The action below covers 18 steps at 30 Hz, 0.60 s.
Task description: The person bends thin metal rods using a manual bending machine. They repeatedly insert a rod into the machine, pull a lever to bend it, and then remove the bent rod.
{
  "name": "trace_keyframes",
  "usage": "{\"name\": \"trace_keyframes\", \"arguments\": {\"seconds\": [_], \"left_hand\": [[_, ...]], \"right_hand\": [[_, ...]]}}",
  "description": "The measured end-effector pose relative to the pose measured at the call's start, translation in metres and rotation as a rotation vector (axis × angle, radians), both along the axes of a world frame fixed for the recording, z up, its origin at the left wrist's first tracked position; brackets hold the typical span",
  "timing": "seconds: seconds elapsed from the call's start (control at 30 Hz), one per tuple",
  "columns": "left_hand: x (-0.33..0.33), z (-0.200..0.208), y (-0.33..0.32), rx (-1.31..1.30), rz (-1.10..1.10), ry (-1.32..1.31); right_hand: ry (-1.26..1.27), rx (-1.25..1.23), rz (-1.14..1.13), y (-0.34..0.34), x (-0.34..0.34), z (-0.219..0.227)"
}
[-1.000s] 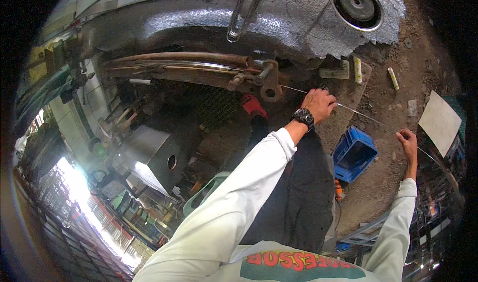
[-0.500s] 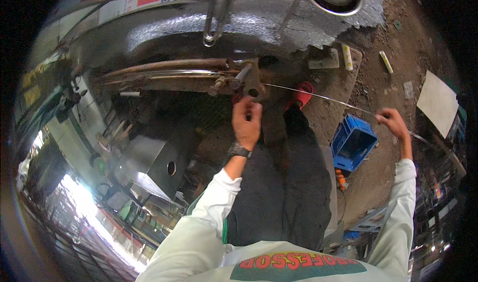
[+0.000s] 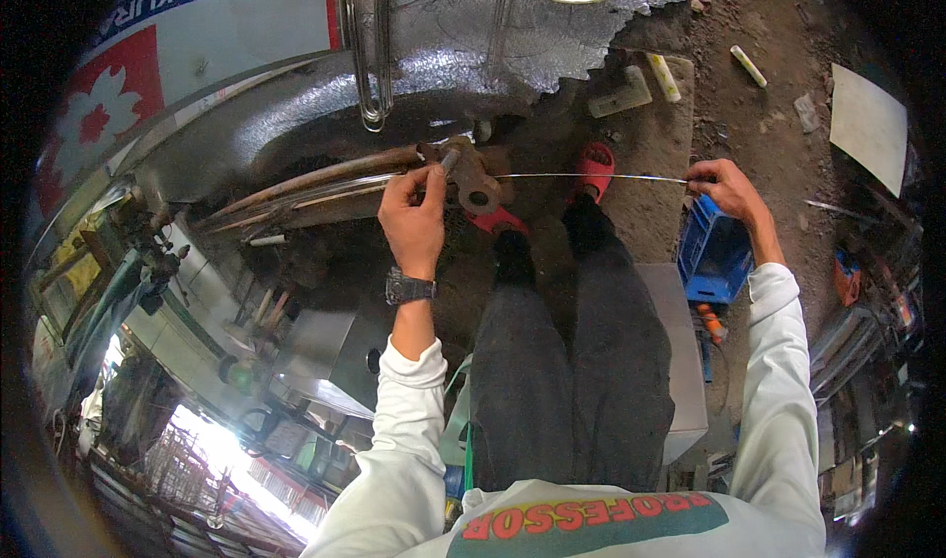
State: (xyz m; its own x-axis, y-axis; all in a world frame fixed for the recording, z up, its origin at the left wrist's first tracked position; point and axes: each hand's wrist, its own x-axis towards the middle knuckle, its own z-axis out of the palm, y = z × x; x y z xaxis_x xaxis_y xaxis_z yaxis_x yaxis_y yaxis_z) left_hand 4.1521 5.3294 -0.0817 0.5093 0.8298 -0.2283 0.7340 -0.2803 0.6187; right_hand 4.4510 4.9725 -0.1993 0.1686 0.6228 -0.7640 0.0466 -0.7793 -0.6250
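Observation:
My right hand (image 3: 727, 192) pinches the far end of a thin, shiny metal rod (image 3: 591, 176). The rod runs straight and level leftward to a rusty metal fixture (image 3: 476, 179) with a round eye at its near end. At this fixture my left hand (image 3: 414, 221), a dark watch on its wrist, has its thumb and fingers closed at the lower end of a short metal pin (image 3: 450, 160). My fingers hide part of the pin and whatever else lies there. Long rusty bars (image 3: 315, 182) stretch left from the fixture.
Bent shiny rods (image 3: 371, 105) hang over a silvery sheet surface (image 3: 443, 61) at the top. A blue crate (image 3: 717, 287) stands below my right hand. White-yellow sticks (image 3: 749, 66) and a pale panel (image 3: 867, 130) lie on the dirt floor. My red shoes (image 3: 595, 164) are beneath the rod.
My left hand has gone up and left onto the fixture's pin. My right hand has moved slightly left and up, still holding the rod, which now lies level instead of slanting. The view has shifted.

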Motion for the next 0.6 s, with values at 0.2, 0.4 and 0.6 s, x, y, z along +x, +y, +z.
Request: {"name": "trace_keyframes", "arguments": {"seconds": [0.2, 0.4, 0.6], "left_hand": [[-0.031, 0.002, 0.015, -0.333, 0.372, -0.14], [-0.107, -0.039, 0.042, -0.008, 0.524, -0.068], [-0.163, -0.092, 0.065, 0.005, 0.385, 0.196]], "right_hand": [[-0.215, 0.222, -0.093, 0.021, -0.055, -0.008], [-0.224, 0.39, -0.077, 0.115, -0.128, -0.021], [-0.027, 0.212, 0.072, 0.181, -0.135, -0.012]]}}
